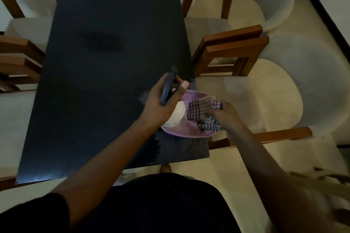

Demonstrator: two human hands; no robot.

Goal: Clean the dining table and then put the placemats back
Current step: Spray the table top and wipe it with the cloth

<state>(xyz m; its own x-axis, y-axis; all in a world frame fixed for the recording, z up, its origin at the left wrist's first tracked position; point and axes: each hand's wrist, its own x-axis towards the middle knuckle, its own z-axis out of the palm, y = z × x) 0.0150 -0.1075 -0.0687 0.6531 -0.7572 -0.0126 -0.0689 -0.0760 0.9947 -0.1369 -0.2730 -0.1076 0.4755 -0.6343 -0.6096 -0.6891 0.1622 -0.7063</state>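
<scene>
The dark dining table [106,73] fills the middle of the view. On its near right corner sits a pink basin [189,130]. My left hand [162,104] grips the dark nozzle head of a white spray bottle [177,115] that stands in the basin. My right hand [225,115] holds a checked cloth [200,109] over the basin's right side. No placemats are visible.
Wooden chairs with pale seats stand along both long sides: two on the left [20,51], two on the right [233,51], and another at the near right [280,134]. The floor is cream. My foot shows below the table's near edge.
</scene>
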